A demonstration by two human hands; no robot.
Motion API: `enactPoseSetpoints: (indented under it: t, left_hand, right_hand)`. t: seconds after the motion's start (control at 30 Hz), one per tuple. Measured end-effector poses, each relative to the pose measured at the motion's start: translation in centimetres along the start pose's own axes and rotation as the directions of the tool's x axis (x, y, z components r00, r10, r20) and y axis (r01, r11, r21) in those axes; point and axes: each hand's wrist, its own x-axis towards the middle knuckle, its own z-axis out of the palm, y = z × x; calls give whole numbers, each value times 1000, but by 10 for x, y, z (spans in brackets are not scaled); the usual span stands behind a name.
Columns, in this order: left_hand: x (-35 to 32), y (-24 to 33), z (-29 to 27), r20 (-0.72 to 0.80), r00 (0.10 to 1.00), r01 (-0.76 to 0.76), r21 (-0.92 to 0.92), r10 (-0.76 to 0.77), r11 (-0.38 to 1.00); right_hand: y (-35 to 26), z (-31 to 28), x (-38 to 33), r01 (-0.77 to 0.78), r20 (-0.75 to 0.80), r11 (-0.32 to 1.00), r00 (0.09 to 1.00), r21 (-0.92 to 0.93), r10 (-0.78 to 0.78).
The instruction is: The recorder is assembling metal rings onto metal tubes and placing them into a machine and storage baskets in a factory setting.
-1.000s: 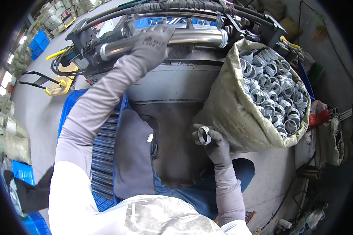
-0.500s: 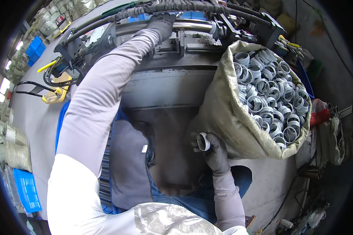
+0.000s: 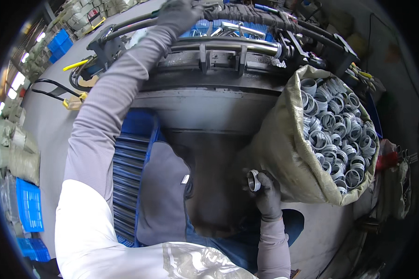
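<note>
Sitting in right grip [image 3: 269,197]: ring [image 3: 257,181]

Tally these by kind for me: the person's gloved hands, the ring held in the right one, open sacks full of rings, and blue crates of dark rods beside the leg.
Gloved hands: 2 (left hand, right hand)
Held ring: 1
Open sack of rings: 1
Blue crate of dark rods: 1
Total: 5
</note>
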Motion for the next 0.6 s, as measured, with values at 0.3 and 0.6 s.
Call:
enactPoseSetpoints:
  t: [0.3, 0.6]
  left_hand:
    - [58, -92, 34, 442, 884, 23, -367, 153, 930]
    - [22, -26, -11, 333, 915, -113, -325, 226, 939]
  right_hand:
    - [25, -3, 3, 16, 34, 992, 999, -126, -12]
    - [46, -8, 13, 30, 113, 955, 994, -296, 4]
